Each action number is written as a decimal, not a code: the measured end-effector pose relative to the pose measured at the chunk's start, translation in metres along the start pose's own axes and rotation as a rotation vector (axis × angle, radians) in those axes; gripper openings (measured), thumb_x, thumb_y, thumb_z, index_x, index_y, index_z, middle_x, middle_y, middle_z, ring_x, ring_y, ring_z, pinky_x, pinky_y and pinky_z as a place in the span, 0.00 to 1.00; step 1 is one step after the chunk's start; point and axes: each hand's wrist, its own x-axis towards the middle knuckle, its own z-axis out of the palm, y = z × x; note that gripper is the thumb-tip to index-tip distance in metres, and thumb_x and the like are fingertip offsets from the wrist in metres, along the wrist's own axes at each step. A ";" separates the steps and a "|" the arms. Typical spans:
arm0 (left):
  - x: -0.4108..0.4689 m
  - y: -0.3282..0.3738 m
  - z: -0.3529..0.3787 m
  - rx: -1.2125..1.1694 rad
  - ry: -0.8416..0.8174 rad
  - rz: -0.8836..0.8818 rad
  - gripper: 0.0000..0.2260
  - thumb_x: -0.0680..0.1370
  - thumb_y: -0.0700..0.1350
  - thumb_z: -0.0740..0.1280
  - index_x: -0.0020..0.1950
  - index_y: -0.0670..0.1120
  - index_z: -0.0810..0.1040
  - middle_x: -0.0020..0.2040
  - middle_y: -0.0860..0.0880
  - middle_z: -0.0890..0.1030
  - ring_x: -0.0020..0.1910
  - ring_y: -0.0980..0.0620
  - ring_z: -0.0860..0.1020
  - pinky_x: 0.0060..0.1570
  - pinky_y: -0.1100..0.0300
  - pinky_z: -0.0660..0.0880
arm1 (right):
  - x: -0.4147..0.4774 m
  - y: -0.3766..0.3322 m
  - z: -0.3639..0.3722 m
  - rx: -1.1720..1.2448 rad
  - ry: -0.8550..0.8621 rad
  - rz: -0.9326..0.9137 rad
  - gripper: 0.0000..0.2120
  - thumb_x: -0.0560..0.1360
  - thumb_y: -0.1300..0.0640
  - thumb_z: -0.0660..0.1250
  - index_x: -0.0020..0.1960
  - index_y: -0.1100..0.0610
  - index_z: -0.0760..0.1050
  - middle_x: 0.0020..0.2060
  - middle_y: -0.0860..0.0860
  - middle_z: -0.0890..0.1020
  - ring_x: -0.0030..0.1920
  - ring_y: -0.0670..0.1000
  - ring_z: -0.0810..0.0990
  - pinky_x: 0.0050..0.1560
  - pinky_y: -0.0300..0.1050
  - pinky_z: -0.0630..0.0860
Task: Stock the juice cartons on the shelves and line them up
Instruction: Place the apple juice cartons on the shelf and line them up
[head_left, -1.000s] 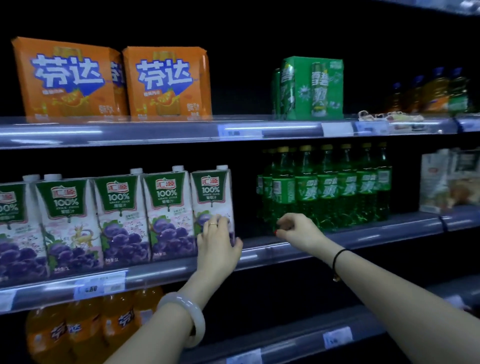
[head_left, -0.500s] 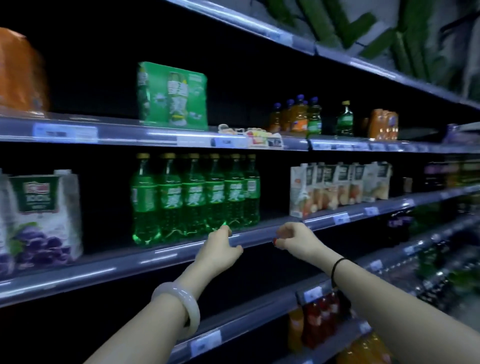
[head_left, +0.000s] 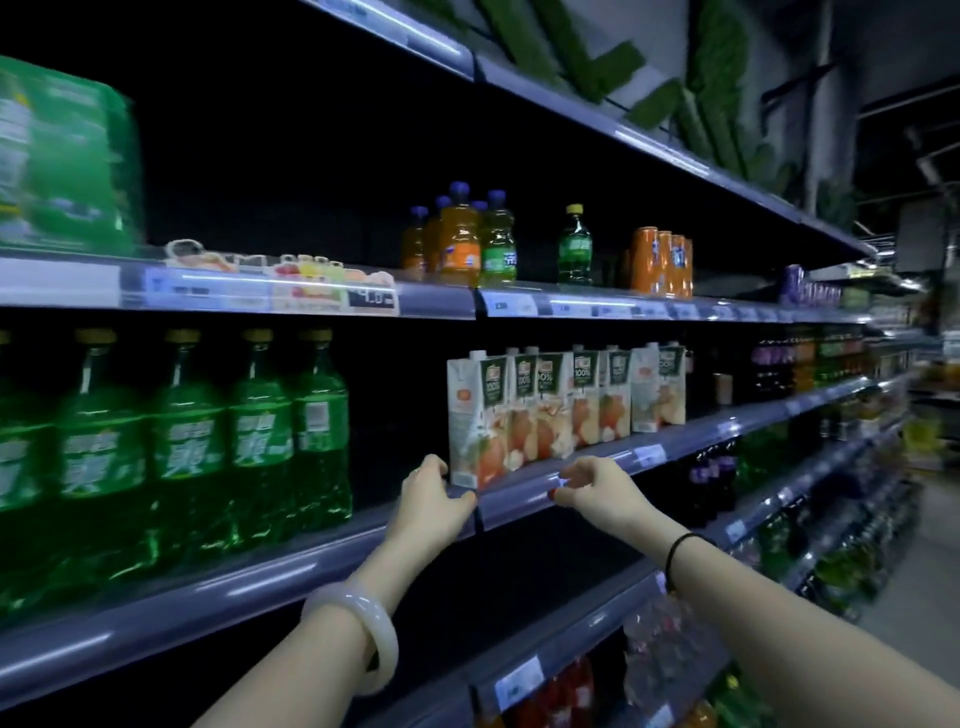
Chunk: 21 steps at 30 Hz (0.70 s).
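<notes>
Head view, middle shelf (head_left: 675, 441): a long grey shelf with a rail of price tags along its front, running off to the right.
Juice cartons (head_left: 566, 405): a row of white cartons with orange fruit prints, upright at the shelf's front edge, some turned at slightly different angles.
Left hand (head_left: 434, 501): fingers (head_left: 431, 467) held together and lightly bent against the left side of the end carton (head_left: 478, 415) near its base, thumb on the rail below; a pale bangle (head_left: 358, 639) on the wrist.
Right hand (head_left: 592, 488): just in front of the rail under the cartons, fingers loosely bent and spread, holding nothing; a black band (head_left: 675, 556) on the wrist.
Left of the cartons: green bottles (head_left: 260, 431) in a row, with a dark gap between.
Shelf above: orange bottles (head_left: 460, 244) and orange cans (head_left: 662, 260).
</notes>
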 end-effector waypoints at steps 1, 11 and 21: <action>0.016 0.004 0.010 -0.032 0.024 -0.003 0.14 0.69 0.49 0.71 0.46 0.51 0.66 0.45 0.51 0.74 0.35 0.60 0.71 0.38 0.59 0.69 | 0.017 0.004 -0.005 0.016 0.001 0.006 0.18 0.72 0.56 0.71 0.59 0.61 0.74 0.53 0.56 0.80 0.52 0.52 0.78 0.49 0.41 0.72; 0.106 0.008 0.083 -0.011 0.274 -0.100 0.40 0.65 0.54 0.76 0.69 0.41 0.60 0.65 0.41 0.67 0.65 0.41 0.65 0.60 0.48 0.68 | 0.154 0.050 -0.014 0.137 -0.052 -0.010 0.24 0.71 0.56 0.71 0.65 0.62 0.71 0.57 0.57 0.78 0.57 0.55 0.77 0.58 0.50 0.74; 0.124 -0.002 0.119 -0.103 0.415 -0.145 0.42 0.63 0.50 0.79 0.71 0.45 0.60 0.63 0.45 0.70 0.59 0.50 0.70 0.56 0.57 0.69 | 0.231 0.081 0.011 0.260 -0.237 -0.143 0.35 0.72 0.56 0.70 0.74 0.59 0.58 0.70 0.55 0.69 0.67 0.54 0.69 0.66 0.47 0.68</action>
